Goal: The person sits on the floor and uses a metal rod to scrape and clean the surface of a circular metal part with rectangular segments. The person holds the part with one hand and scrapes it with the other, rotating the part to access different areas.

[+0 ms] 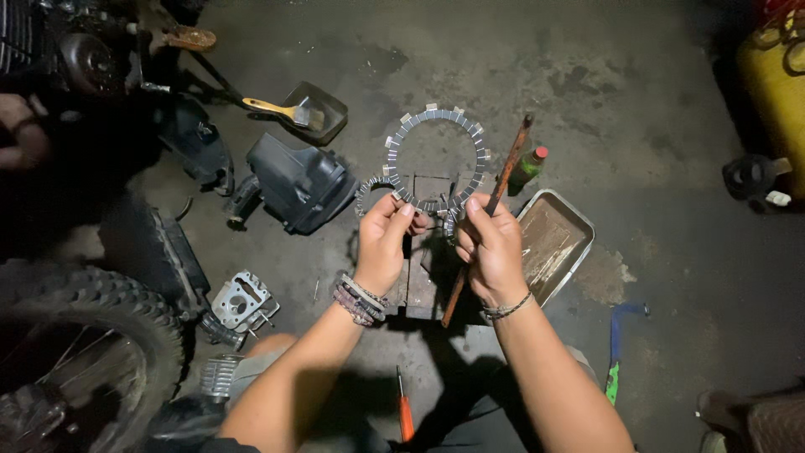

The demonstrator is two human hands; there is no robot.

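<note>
My left hand point(384, 239) pinches the lower edge of a round toothed clutch plate point(436, 158), a grey ring with square tabs, held upright over the floor. My right hand point(490, 247) grips a rusty metal rod point(498, 197) that runs from the upper right down between my arms; its fingers also touch the ring's lower edge. More ring plates point(369, 186) hang or lie just left of the held one, partly hidden. A small dark block point(419, 285) sits under both hands.
A metal tray point(579, 220) lies right of my right hand, with a green bottle point(528, 166) behind it. A black plastic cover point(298, 180), a paintbrush point(281, 111) in a dark pan, an engine part point(241, 302), a tyre point(84, 335), an orange screwdriver point(405, 415) and a blue-green tool point(616, 352) surround me.
</note>
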